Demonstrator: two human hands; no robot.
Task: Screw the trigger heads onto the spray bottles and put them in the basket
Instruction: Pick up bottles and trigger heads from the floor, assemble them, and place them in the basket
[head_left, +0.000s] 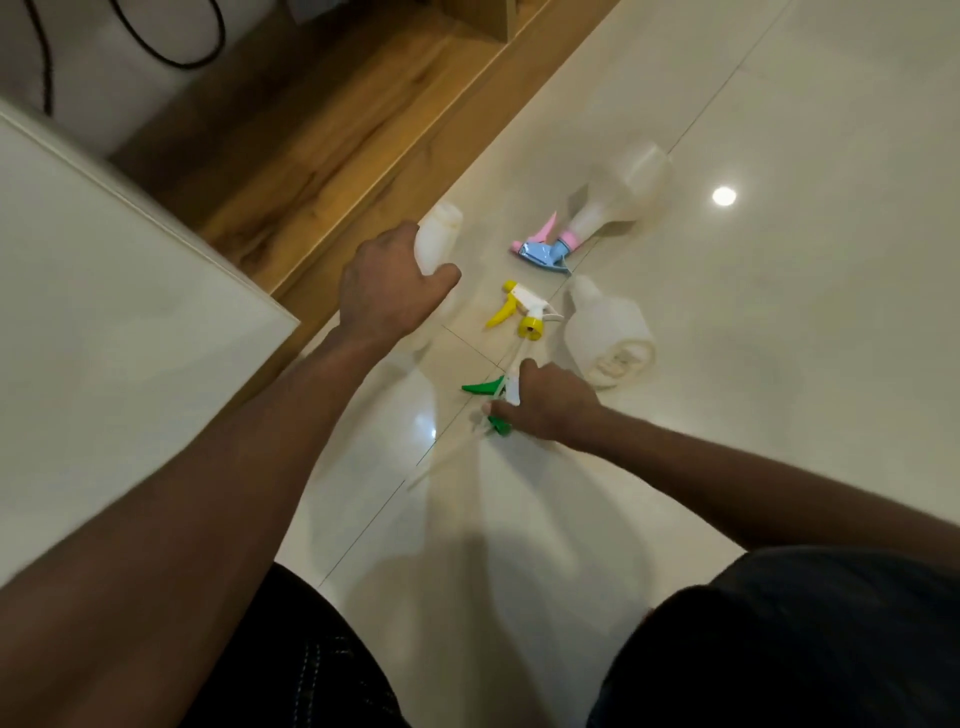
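My left hand (387, 288) grips a white spray bottle (439, 234) with no trigger head, held just above the tiled floor. My right hand (550, 405) is closed on a green and white trigger head (491, 392), its dip tube blurred and trailing down to the left. A yellow and white trigger head (522, 309) lies loose on the floor between my hands. Beside it a second white bottle (605, 332) lies on its side without a head. Farther back lies a translucent bottle (621, 195) with a pink and blue trigger head (545, 249) on its neck. No basket is in view.
A wooden strip (322, 156) runs diagonally along the glossy cream floor (779, 312). A white panel edge (130, 291) stands at the left. A black cable (171, 57) hangs at the top left. My dark-trousered knees (779, 649) fill the bottom.
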